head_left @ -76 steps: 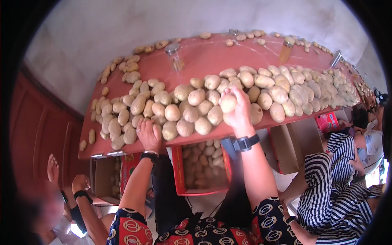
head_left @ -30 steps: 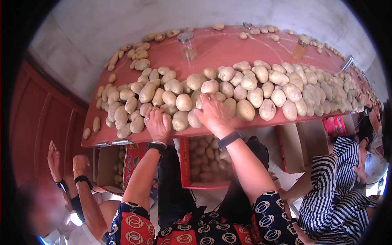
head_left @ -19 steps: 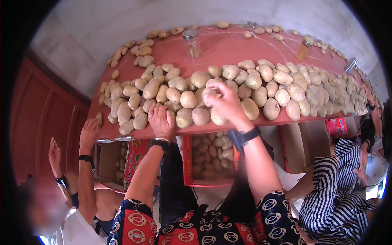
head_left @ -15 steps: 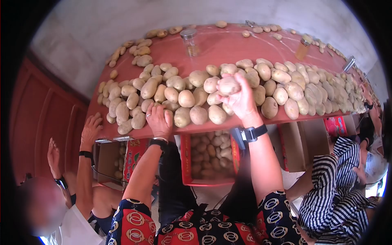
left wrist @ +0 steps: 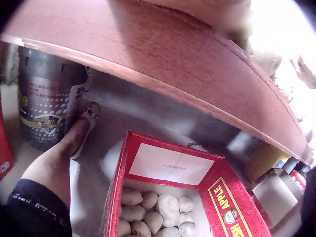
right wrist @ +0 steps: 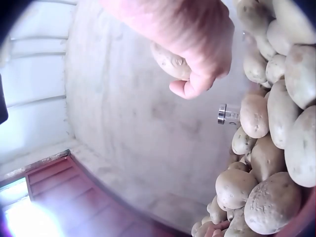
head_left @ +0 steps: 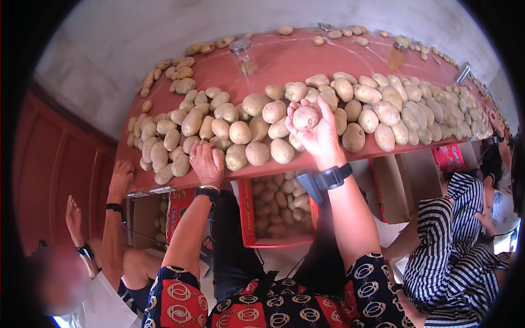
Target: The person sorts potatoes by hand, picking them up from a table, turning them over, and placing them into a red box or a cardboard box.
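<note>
My right hand (head_left: 321, 136) is turned palm up above the potato pile, its fingers curled round a round, pale brown potato (head_left: 305, 118). The right wrist view shows the same potato (right wrist: 170, 61) partly covered by the fingers and thumb. Loose potatoes (head_left: 227, 112) lie in a broad heap along the near side of the red table (head_left: 311, 54). My left hand (head_left: 207, 165) rests at the table's near edge beside the front potatoes, holding nothing that shows. Only a blurred bit of that hand appears at the top of the left wrist view.
Below the table edge stands a red apple box (head_left: 249, 213) with potatoes inside. Lidded jars (head_left: 242, 57) stand behind the heap. Another person's hand (head_left: 121, 177) is on the table's left corner; a person in stripes (head_left: 443, 235) sits at right. A dark bucket (left wrist: 47, 103) stands under the table.
My right hand reached down into the heap, came up with a potato and turned palm up with it. My left hand stayed at the edge. The neighbour's hand came onto the table's left corner.
</note>
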Action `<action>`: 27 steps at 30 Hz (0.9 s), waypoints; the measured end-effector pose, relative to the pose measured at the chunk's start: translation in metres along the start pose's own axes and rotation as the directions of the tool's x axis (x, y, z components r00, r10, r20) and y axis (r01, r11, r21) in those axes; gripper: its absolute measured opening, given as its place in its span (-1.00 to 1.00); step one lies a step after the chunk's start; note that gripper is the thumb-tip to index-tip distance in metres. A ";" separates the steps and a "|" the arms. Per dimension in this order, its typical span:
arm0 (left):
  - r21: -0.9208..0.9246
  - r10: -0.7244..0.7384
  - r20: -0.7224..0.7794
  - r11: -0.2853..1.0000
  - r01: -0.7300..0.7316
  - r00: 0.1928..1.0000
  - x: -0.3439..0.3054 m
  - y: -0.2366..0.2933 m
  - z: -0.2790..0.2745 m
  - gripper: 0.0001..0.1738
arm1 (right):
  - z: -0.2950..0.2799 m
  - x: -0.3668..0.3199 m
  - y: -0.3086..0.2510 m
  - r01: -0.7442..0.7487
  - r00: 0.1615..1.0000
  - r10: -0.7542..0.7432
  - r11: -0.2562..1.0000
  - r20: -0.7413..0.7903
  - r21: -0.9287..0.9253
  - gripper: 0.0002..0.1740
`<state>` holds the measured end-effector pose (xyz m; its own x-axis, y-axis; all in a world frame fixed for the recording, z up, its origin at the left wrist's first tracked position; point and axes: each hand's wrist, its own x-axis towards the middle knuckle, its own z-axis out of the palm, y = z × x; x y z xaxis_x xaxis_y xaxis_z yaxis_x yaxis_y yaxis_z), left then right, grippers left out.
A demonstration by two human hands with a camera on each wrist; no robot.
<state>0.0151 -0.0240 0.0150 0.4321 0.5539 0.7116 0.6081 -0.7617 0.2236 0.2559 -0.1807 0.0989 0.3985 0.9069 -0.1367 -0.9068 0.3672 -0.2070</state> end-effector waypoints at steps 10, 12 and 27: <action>-0.006 0.000 0.017 1.000 0.000 1.000 0.000 0.001 -0.001 -0.66 | -0.008 0.006 -0.001 0.027 0.999 -0.028 0.998 -0.016 -0.052 -0.61; -0.004 0.003 0.015 1.000 -0.002 1.000 0.000 0.000 0.000 -0.67 | -0.006 0.006 0.001 0.065 0.996 -0.071 0.993 -0.056 -0.101 -0.63; -0.009 -0.008 0.002 1.000 0.008 1.000 0.000 0.001 0.000 -0.72 | -0.010 0.007 0.002 0.121 0.992 -0.125 0.980 -0.015 -0.159 -0.70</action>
<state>0.0156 -0.0251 0.0153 0.4287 0.5605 0.7085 0.6054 -0.7604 0.2353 0.2581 -0.1760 0.0882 0.5107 0.8508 -0.1242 -0.8186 0.4369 -0.3729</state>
